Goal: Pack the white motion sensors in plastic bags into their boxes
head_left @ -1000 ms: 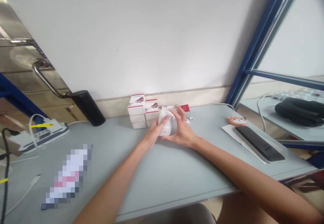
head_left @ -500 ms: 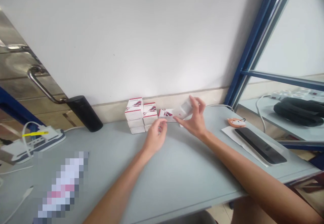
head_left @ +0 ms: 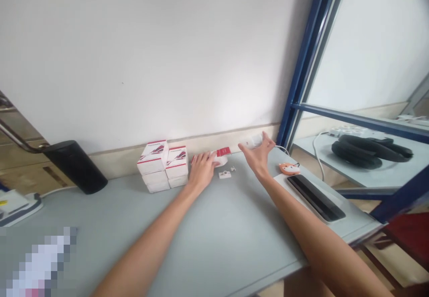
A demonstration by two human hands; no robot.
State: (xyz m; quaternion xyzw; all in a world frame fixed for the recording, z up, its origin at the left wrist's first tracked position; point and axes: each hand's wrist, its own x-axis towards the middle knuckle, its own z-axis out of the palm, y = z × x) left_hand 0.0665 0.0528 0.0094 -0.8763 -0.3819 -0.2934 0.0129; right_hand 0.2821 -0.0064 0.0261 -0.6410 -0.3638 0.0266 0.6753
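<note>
Two hands: grips unclear.
Left hand (head_left: 203,168): bent over the white piece (head_left: 221,160), right of the stack (head_left: 154,159).
Right hand (head_left: 253,143): spread around your device (head_left: 251,142), farther right of the stack.
Stack: your wrist could topple it.
Device: could slip if held loosely.

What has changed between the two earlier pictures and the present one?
The left hand let go of the white device and moved near the red piece, right of the stacked boxes. The right hand carried the device rightward, toward the blue frame; whether it still grips it is unclear. The stacked boxes and the phone stayed in place; the view turned right.
</note>
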